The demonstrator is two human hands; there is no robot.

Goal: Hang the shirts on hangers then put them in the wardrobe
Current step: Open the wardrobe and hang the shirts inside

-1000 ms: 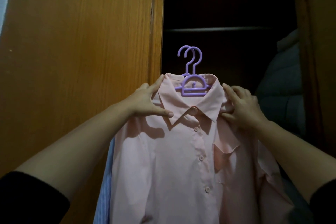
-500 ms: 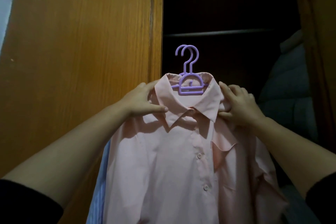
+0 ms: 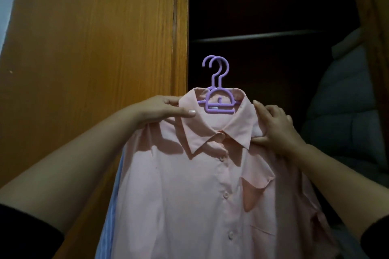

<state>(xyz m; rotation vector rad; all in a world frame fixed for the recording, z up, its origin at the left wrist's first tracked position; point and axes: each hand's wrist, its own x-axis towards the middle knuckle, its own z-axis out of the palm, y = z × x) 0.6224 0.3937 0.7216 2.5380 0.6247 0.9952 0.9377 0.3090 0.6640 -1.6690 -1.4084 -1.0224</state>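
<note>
Holding a pink shirt (image 3: 189, 185) up before the open wardrobe (image 3: 273, 17), both hands grip it at the shoulders. The left hand (image 3: 162, 111) pinches the cloth just left of the collar, thumb laid across the front. The right hand (image 3: 275, 128) has its fingers curled into the cloth at the right of the collar. Two purple hangers (image 3: 219, 90) sit one behind the other in the neck, their hooks free in the air below the dark rail (image 3: 252, 35). A blue shirt (image 3: 114, 206) hangs behind the pink one, showing at its left edge. A wooden door (image 3: 94, 48) stands at left; a grey padded coat (image 3: 345, 111) hangs far right inside.
</note>
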